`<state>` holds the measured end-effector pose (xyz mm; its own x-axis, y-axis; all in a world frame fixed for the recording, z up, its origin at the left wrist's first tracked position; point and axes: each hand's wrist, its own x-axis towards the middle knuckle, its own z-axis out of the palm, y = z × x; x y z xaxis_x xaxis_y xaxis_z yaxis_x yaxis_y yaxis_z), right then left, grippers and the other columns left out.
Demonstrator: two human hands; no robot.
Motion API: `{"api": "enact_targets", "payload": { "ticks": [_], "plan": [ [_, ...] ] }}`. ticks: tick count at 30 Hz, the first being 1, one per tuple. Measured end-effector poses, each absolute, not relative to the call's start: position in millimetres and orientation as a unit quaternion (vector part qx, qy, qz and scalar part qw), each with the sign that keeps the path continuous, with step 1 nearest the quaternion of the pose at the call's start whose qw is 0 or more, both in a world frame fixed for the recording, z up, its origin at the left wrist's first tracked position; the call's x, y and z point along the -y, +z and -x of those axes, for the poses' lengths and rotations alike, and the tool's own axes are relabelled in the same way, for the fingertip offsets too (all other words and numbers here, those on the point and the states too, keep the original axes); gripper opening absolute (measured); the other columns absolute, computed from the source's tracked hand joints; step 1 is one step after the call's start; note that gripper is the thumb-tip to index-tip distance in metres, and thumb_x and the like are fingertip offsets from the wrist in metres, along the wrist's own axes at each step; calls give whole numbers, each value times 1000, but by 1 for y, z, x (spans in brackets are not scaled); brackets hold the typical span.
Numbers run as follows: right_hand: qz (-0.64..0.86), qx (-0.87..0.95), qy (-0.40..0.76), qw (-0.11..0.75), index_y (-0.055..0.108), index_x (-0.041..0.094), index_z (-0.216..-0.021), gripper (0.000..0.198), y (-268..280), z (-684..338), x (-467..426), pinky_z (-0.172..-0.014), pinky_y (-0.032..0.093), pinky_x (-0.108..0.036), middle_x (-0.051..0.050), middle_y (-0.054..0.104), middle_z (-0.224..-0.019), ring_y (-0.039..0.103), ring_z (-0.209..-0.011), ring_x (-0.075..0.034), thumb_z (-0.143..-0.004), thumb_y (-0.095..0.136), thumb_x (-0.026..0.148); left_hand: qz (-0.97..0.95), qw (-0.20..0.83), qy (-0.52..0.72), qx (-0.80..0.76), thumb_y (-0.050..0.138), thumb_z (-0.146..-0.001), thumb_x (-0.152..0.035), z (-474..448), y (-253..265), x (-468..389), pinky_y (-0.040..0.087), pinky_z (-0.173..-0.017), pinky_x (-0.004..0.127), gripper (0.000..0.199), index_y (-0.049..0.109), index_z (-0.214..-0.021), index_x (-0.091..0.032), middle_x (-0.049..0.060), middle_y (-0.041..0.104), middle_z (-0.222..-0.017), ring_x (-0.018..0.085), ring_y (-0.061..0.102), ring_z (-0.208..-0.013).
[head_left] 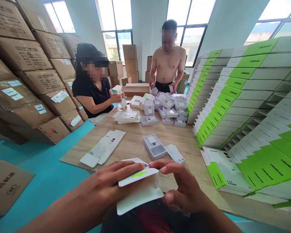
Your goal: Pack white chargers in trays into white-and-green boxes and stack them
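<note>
A white and green folding carton is held low over the near edge of the table, its end open toward me with an upper and a lower flap sticking out. My left hand is closed on its left side, fingers laid across the top and thumb hidden. At the carton's right side, my right hand touches the top with its fingertips, the thumb beside the lower flap. Beyond the carton lies a clear plastic tray with a small white device in it. A stack of printed leaflets is beside that tray.
Flattened cartons lie at left on the wooden table. More filled trays are piled farther back. Tall stacks of finished boxes wall the right side. Two people work across the table; brown shipping boxes line the left.
</note>
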<state>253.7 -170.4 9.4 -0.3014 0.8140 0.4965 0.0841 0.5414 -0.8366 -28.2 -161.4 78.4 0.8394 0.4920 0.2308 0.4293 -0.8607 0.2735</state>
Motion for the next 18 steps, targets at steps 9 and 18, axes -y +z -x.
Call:
{"api": "enact_targets", "payload": {
  "ticks": [9,18],
  "plan": [
    [320,790,212,479,78,37,-119,31,-2,-246,156,-99,54,-46,-7,75,-126,68,-113,-29,-88,78,31,-948,119,179,-235,38,-78,11,22,51,134,51,-112,39,92,45,-155,-40,0,56,-153,26,58,-136],
    [443,452,501,591,70,21,-68,30,-2,-193,150,-93,50,-35,-7,71,-111,63,-103,-24,-83,78,46,-885,122,400,-205,54,-97,3,22,-2,110,57,-102,40,65,33,-141,-39,11,54,-141,23,60,-131]
  ]
}}
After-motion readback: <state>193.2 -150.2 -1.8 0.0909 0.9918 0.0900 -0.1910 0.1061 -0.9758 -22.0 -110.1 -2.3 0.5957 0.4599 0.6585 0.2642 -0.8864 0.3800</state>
